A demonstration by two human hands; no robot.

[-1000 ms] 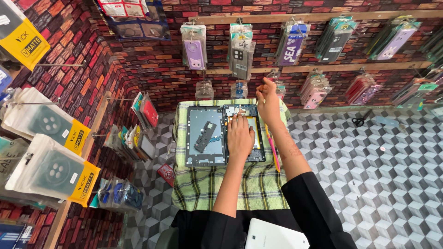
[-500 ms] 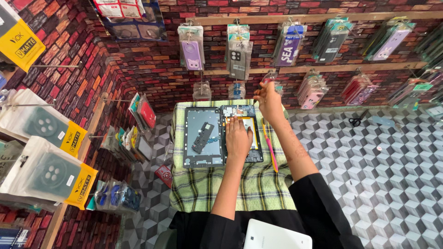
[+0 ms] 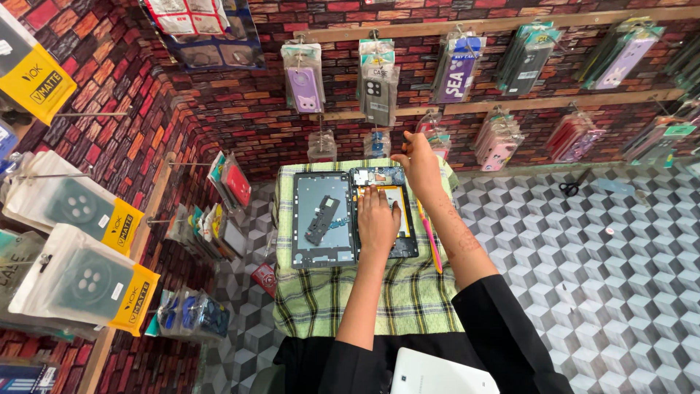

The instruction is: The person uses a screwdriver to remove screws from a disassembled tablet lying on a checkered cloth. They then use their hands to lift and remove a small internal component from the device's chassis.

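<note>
An opened tablet lies in two halves on a green checked cloth [image 3: 408, 295]. The left half is a grey back cover [image 3: 322, 219] with a small dark part in its middle. The right half is the tablet body [image 3: 399, 191], its circuit board and yellowish battery showing. My left hand [image 3: 378, 217] lies flat on that body, fingers spread over the battery. My right hand [image 3: 417, 162] is raised at the body's far right corner, fingers pinched together; whether it holds a small tool or part I cannot tell.
A pink and yellow slim tool [image 3: 432, 244] lies on the cloth right of the tablet. A white tablet [image 3: 437, 376] rests at my lap. Packaged phone cases [image 3: 378, 84] hang on the brick-patterned wall ahead and to the left. Scissors [image 3: 572, 184] lie far right.
The view has tilted slightly. My right hand has shifted a little toward the far right corner of the tablet body. My left hand stays flat on it.
</note>
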